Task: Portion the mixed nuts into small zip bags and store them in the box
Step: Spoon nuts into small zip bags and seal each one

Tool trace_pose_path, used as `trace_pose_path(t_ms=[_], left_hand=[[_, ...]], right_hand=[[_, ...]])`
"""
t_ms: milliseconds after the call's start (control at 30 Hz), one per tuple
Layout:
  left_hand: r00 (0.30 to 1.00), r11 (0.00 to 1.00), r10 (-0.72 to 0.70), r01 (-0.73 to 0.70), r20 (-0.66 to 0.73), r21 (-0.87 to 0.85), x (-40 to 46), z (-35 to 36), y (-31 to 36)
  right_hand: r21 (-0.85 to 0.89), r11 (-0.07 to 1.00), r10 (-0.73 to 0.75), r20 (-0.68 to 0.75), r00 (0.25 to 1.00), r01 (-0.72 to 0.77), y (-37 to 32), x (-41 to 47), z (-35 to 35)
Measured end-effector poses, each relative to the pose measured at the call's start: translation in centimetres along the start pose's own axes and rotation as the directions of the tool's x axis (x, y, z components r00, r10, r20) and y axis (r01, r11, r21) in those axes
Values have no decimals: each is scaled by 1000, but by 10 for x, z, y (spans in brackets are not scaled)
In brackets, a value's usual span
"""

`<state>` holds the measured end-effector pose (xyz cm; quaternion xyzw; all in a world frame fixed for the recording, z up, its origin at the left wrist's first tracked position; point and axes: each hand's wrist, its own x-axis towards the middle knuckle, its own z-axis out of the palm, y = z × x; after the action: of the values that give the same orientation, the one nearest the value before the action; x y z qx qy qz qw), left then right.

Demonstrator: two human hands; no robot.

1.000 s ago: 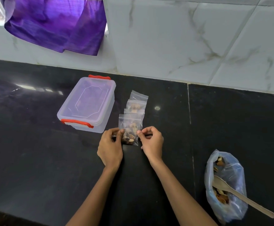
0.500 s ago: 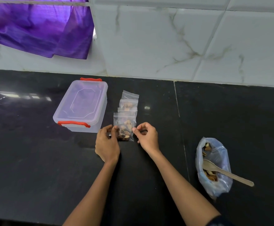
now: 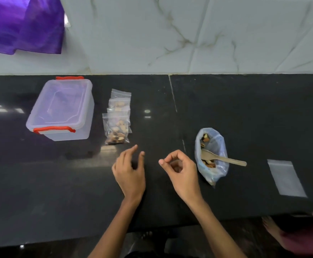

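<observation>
A row of small clear zip bags with nuts [image 3: 117, 130] lies overlapping on the black counter [image 3: 245, 108], just right of a lidded clear plastic box with red latches [image 3: 62, 110]. My left hand [image 3: 130, 172] hovers below the nearest bag, fingers relaxed, holding nothing. My right hand [image 3: 180, 169] is beside it, fingers loosely curled, thumb and forefinger nearly touching, nothing visible in them. To the right stands an open blue-tinted plastic bag of mixed nuts [image 3: 212, 155] with a wooden spoon [image 3: 222, 159] resting in it. An empty zip bag [image 3: 287, 177] lies flat at far right.
A marble-tiled wall [image 3: 189, 34] backs the counter, with purple cloth [image 3: 21, 25] hanging at top left. The counter's front edge runs along the bottom. A person's bare foot [image 3: 272, 228] shows on the floor at lower right.
Both hands have let go of the nearest filled zip bag and drawn back toward me and to the right. The view has tilted down and right, revealing the empty bag.
</observation>
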<state>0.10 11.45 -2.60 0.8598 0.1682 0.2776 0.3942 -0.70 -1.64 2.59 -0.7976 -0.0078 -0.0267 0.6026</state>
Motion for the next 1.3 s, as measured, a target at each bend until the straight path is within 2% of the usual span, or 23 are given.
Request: trace_pose_path(t_ms=[233,300,400,467,533,633,800,867,933,1000,1067,1100,1133,1200,1267,1300], left_hand=[[985,994,103,-99,136,-36,-60,11,44],[983,995,99,-92,157,-48,-64,13,54],[981,996,85,-77,175,-52,-71,15,67],[982,996,74,-65,176,-53,-75,15,71],[982,997,72,-65,172,-48,-79,14,74],[983,998,57,-49,173,-50,-83,12,79],[986,998,23,-13,168,-60,-86,8,86],[986,998,7,3,164,-65,-86,7,87],[988,997,-2,13,156,-70,-85,6,88],[989,996,-16,28,148,-82,-84,5,89],[990,993,-34,49,134,-111,-83,4,88],[991,989,-40,57,125,-138,-82,3,89],[992,982,-47,68,121,-175,-81,1,91],[983,961,-69,110,168,-253,-77,-4,98],[950,929,-73,175,303,-326,-73,-10,105],[917,902,-80,233,390,-363,-71,-13,110]], right_hand=[[-186,982,-86,-291,953,32,33,-56,-87],[-246,968,-66,-399,914,-38,49,-63,-115],[-311,935,-47,-590,806,-173,73,-65,-157],[-362,883,-23,-669,743,-299,84,-58,-183],[-439,799,2,-682,731,-412,91,-46,-203],[-570,652,30,-641,767,-501,100,-33,-222],[-651,553,6,-622,783,-521,106,-29,-225],[-651,565,-23,-627,779,-507,108,-30,-223],[-581,652,-19,-655,755,-487,109,-33,-222],[-384,820,19,-724,690,-425,98,-38,-218],[-167,941,62,-768,638,-293,72,-45,-208],[-71,973,88,-766,637,-220,56,-49,-202],[25,989,117,-746,656,-148,40,-54,-196],[255,966,195,-610,768,-43,11,-63,-184],[449,892,230,-368,901,-45,-10,-69,-170],[544,835,248,-241,938,-81,-15,-69,-163]])
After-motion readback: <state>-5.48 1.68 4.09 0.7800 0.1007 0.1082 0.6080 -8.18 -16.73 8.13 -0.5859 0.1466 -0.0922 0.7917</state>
